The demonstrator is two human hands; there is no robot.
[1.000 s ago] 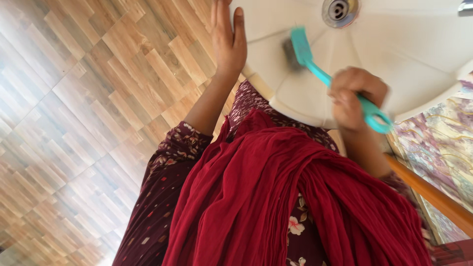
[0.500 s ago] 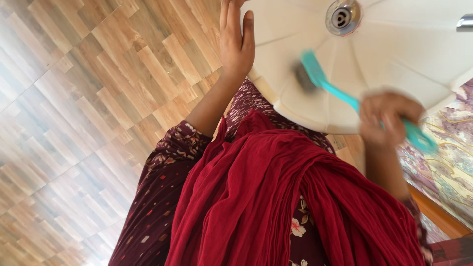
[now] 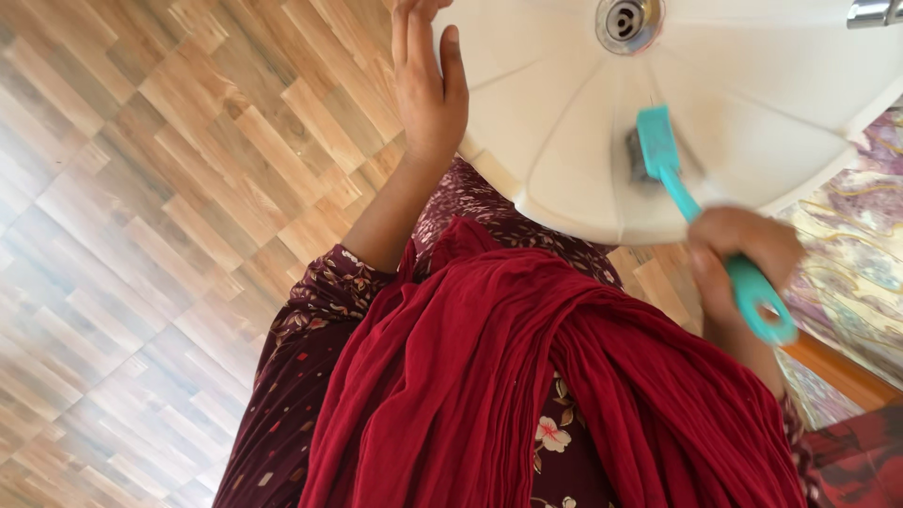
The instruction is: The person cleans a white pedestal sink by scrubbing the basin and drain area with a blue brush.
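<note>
A cream wash basin (image 3: 743,141) with a metal drain (image 3: 626,21) fills the top right. My right hand (image 3: 738,254) grips the handle of a teal scrub brush (image 3: 673,174), whose dark bristles press on the basin's inner wall near the front rim. My left hand (image 3: 428,85) lies flat against the basin's left edge, fingers straight and holding nothing. A dark red scarf (image 3: 527,376) over a maroon flowered dress hangs below the basin.
Wood-pattern floor tiles (image 3: 160,207) cover the left half. A chrome tap (image 3: 870,11) shows at the top right corner. A marbled wall panel (image 3: 851,254) and an orange wooden rail (image 3: 842,369) stand at the right.
The brush head has swung from the basin's left wall to its front right part, and my right hand has dropped lower. My left hand stays on the rim.
</note>
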